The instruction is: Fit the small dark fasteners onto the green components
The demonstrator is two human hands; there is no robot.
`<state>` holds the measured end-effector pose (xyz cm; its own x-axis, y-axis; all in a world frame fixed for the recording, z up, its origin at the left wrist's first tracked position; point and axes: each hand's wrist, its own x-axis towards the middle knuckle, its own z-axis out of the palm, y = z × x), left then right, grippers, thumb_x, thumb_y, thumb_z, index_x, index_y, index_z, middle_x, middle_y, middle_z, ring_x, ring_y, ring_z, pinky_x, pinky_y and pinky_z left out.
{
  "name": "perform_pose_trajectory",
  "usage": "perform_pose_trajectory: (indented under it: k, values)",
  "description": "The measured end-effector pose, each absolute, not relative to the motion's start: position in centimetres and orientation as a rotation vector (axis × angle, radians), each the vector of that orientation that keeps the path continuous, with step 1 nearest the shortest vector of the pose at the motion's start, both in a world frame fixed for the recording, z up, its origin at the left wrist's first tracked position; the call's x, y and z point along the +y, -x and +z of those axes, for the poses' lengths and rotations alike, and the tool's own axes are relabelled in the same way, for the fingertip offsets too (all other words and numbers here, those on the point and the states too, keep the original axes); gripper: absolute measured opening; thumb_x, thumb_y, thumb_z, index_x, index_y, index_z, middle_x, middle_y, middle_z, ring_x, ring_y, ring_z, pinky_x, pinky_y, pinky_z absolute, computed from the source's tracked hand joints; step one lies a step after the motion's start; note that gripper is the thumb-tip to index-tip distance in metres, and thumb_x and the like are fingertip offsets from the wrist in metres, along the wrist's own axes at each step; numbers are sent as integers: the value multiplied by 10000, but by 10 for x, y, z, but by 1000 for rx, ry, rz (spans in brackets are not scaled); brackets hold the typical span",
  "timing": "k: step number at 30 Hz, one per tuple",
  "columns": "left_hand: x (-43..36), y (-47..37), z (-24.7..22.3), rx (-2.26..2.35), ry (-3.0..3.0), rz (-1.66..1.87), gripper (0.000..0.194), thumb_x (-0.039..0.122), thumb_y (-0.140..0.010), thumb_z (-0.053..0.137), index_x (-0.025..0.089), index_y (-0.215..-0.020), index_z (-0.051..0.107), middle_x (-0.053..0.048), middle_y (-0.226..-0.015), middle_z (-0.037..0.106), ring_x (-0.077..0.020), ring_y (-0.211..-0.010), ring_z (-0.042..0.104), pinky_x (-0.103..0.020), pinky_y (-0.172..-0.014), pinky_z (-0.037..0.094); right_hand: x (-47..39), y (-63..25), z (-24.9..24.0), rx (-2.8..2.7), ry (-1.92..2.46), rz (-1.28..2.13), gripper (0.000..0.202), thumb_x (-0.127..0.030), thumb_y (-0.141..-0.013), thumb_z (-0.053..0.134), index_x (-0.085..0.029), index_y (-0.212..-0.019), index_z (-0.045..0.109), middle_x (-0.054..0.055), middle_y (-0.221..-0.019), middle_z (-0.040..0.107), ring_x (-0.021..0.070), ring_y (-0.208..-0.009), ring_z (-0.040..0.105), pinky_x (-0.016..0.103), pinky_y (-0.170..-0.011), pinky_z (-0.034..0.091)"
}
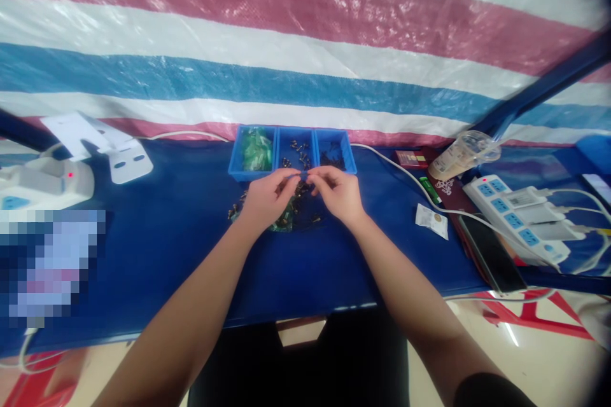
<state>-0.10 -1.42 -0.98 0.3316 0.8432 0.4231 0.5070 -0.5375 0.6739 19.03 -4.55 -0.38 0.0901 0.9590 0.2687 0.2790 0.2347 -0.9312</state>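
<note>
My left hand (268, 197) and my right hand (339, 194) meet fingertip to fingertip at the front edge of a blue three-section bin (233, 168). Both are closed in a pinch, and whatever small piece lies between the fingers is too tiny to name. Under and between the hands, a pile of small brass-and-dark metal parts (296, 205) lies on the blue table, partly covered by them. Some green plastic (283, 221) shows within the pile. The bin's left section holds a green plastic bag (256, 149), its middle one similar small metal parts (300, 151), its right one thin dark pieces (331, 159).
To the right are a plastic drink cup (456, 156), a white packet (431, 221), a black phone (494, 254) and a power strip (513, 219) with chargers. A cable (410, 178) crosses there. White plates (130, 162) and another power strip (71, 181) stand left.
</note>
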Motion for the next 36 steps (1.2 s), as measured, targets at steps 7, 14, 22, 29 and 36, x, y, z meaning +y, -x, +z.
perform_pose_trajectory:
  k: [7, 14, 22, 29, 36]
  values:
    - [-16, -1, -7, 1174, -2153, 1068, 334, 420, -973, 594, 214, -1207, 713, -4, -803, 767, -119, -647, 696, -225, -694, 549, -46, -189, -3, -1404, 1238, 835, 260, -447, -937, 636, -208, -1005, 709, 32, -831, 759, 126, -597, 683, 267, -603, 563]
    - [-14, 0, -9, 1194, -2181, 1079, 291, 396, -985, 574, 213, -1148, 729, -11, -847, 773, -115, -652, 691, -225, -691, 532, -47, -190, -4, -1466, 1250, 800, 243, -436, -954, 617, -215, -998, 708, 28, -815, 763, 134, -612, 689, 276, -629, 566]
    - [-15, 0, -8, 1192, -2162, 1079, 273, 386, -986, 577, 204, -1125, 726, -14, -839, 773, -120, -685, 709, -223, -718, 542, -48, -190, -5, -1528, 1278, 629, 218, -424, -935, 646, -257, -1038, 739, 17, -819, 771, 154, -614, 689, 310, -640, 567]
    - [-14, 0, -8, 1200, -2149, 1072, 309, 426, -974, 593, 216, -1159, 727, -10, -828, 776, -121, -659, 705, -228, -700, 548, -50, -190, -1, -1538, 1279, 637, 220, -426, -952, 621, -247, -1024, 727, 21, -793, 764, 160, -638, 699, 300, -627, 550]
    - [-16, 0, -8, 1176, -2151, 1099, 293, 393, -973, 603, 222, -1180, 719, -7, -839, 775, -123, -681, 715, -219, -695, 554, -50, -190, -3, -1554, 1246, 666, 235, -426, -975, 588, -237, -1009, 724, 18, -780, 751, 151, -629, 692, 290, -647, 555]
